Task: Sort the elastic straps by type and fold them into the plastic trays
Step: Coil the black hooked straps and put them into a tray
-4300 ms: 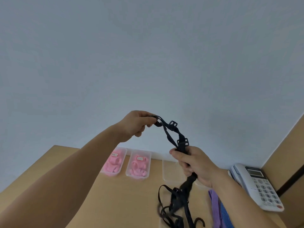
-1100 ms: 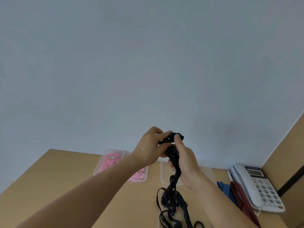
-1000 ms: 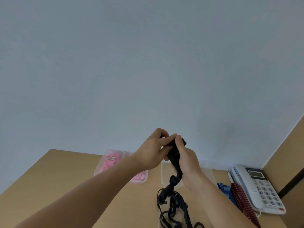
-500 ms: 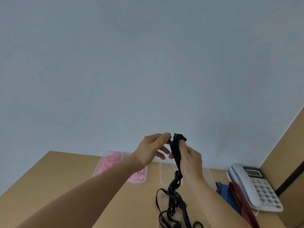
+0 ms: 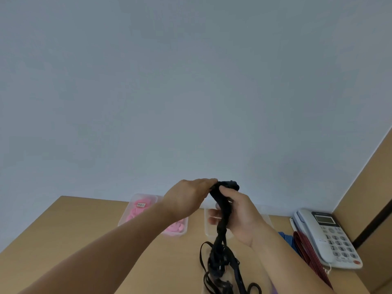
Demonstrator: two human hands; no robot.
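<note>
Mid-task view, head camera. One black strap [image 5: 222, 205] gathered into a short bundle above the counter [image 5: 84, 230], with its upper end between both hands. Lower end trailing down into a loose black tangle [image 5: 220, 266] lying on the counter near the front edge.

Grip of the left hand [image 5: 188, 197]: closed in a pinch on the top of the bundle. Grip of the right hand [image 5: 244, 217]: wrapped round the bundle just below, thumb pressed against the strap.

Progress, by judgement:
- **In hand:** one fold, laid in no tray as yet.
- **Apparently done:** the pink sort. Two trays filled with pink pieces [image 5: 135, 213]: the far-left tray [image 5: 134, 196], bearing a small label, and the neighbouring tray [image 5: 186, 225], partly hidden by the left forearm.
- **Left to do:** finishing this fold and placing it, then working through the black tangle and the striped straps.

Other containers:
- **Behind the hands:** a clear tray [image 5: 207, 229], no contents visible, a likely destination for black.
- **Unconfirmed:** possibly one more clear tray behind the right hand and another beneath the tangle, both too hidden to tell.

In no tray: a blue striped strap [image 5: 286, 238] and a red striped strap [image 5: 305, 249], loose on the counter just beside a white telephone [image 5: 326, 234].
</note>
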